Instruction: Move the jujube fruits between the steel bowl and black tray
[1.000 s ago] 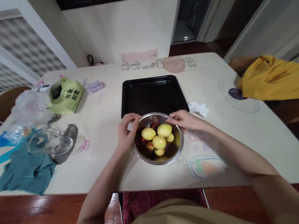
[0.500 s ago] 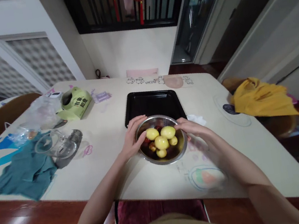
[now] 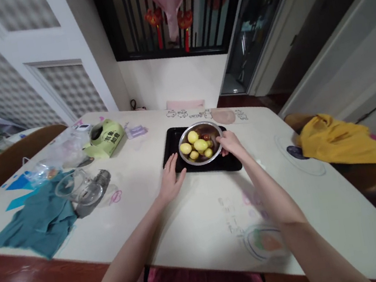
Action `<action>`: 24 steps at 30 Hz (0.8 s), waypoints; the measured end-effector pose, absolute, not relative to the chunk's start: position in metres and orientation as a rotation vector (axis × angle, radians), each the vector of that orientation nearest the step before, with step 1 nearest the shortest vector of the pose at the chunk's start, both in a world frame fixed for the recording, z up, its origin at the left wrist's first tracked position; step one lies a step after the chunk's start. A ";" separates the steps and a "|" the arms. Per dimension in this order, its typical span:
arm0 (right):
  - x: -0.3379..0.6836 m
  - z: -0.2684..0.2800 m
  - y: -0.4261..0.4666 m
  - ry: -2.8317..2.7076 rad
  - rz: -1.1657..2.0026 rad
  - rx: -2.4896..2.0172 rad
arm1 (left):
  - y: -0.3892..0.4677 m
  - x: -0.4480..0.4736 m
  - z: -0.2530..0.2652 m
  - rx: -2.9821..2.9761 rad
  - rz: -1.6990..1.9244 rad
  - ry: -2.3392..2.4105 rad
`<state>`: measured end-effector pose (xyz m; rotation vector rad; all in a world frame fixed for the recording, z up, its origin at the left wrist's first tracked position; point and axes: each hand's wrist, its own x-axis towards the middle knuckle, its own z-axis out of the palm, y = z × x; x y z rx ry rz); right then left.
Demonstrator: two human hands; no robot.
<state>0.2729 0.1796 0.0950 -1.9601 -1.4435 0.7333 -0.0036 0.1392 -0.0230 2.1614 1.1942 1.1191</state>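
Over the black tray (image 3: 171,142) is a metal bowl (image 3: 214,132), tilted to the left and toward me. Several yellow fruits (image 3: 200,145) that look like lemons are gathered at its lower left side, with a few dark reddish ones (image 3: 206,137) behind them. My right hand (image 3: 230,143) grips the bowl's right rim, thumb and fingers closed on it. Beside the tray's front left corner, my left hand (image 3: 170,178) is open with fingers stretched out, apart from the bowl. Whether the bowl's base touches the tray is hidden.
On the left of the white table (image 3: 193,217) are a glass pitcher (image 3: 90,192), a teal cloth (image 3: 42,218), clear plastic bags (image 3: 70,148) and a green box (image 3: 110,139). A yellow cloth (image 3: 339,139) hangs over a chair at the right.
The bowl has moved forward from the tray's front edge to over the tray and tilted left. My left hand has let go of its rim; my right hand still grips it.
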 end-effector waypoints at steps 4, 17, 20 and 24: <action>0.272 0.089 0.181 -1.474 0.553 -2.030 | 0.139 -0.002 -0.031 2.324 1.017 1.239; 0.252 0.089 0.167 -1.626 -0.163 -2.238 | 0.133 0.003 -0.035 2.562 0.850 1.259; 0.249 0.094 0.164 -1.650 -0.206 -2.262 | 0.133 0.003 -0.035 2.580 0.840 1.266; 0.248 0.099 0.161 -1.681 -0.260 -2.306 | 0.133 0.001 -0.036 2.589 0.840 1.265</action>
